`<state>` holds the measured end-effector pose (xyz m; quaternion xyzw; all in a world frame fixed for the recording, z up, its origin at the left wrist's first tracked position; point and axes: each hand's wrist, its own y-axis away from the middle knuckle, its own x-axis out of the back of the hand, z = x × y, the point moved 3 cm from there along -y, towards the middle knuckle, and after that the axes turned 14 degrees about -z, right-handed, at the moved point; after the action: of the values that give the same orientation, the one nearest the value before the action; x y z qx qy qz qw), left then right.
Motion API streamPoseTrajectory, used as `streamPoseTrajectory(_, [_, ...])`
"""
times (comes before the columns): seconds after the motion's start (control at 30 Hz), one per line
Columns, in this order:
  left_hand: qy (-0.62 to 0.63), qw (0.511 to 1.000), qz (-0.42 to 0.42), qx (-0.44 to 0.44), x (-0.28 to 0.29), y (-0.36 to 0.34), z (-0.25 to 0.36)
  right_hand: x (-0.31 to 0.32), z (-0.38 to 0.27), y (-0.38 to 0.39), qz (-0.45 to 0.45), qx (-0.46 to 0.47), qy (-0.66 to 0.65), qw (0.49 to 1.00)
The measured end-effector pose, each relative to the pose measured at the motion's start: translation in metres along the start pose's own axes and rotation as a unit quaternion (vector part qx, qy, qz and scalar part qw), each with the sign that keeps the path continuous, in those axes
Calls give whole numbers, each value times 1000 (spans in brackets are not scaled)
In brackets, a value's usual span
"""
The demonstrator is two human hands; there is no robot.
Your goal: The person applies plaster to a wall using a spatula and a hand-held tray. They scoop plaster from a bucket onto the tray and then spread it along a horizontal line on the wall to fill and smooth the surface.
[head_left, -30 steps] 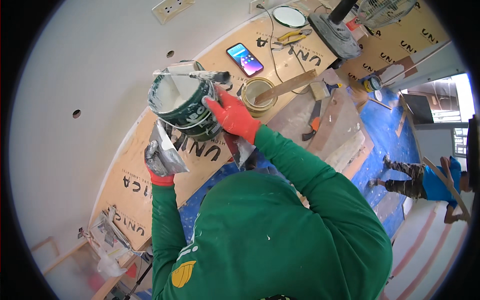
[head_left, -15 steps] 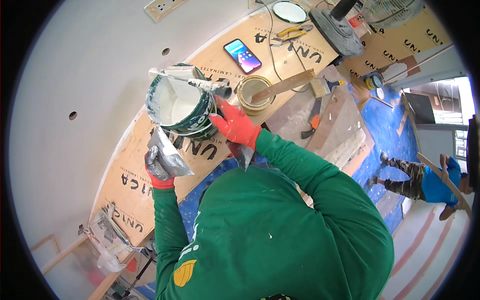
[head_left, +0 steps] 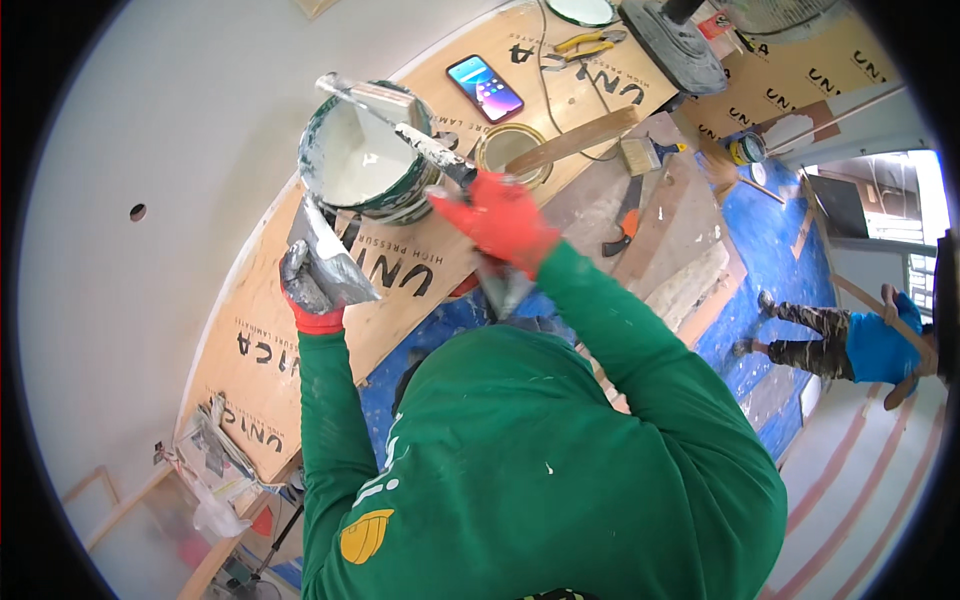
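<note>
Cardboard-covered bench (head_left: 600, 90) up top; my right hand (head_left: 497, 215) grips a putty knife (head_left: 400, 118) over the bucket (head_left: 365, 155), left hand (head_left: 308, 288) clamps a hawk (head_left: 325, 250).

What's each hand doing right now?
Left hand: closed on a flat metal trowel.
Right hand: closed on a putty knife reaching over the bucket.

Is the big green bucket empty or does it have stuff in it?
It has stuff in it. The open bucket holds white paste well below the rim, and a smeared scraper rests across its top.
</note>
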<state>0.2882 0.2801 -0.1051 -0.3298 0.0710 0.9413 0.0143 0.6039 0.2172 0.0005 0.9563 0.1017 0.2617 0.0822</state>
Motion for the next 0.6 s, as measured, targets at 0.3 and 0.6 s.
streamPoseTrajectory(0.3, [38,982,-180,32,-42,43,40,29,44,6,30,-6,510,859])
streamPoseTrajectory(0.6, [76,985,-155,-13,88,107,106,28,9,-39,-114,-145,552,813])
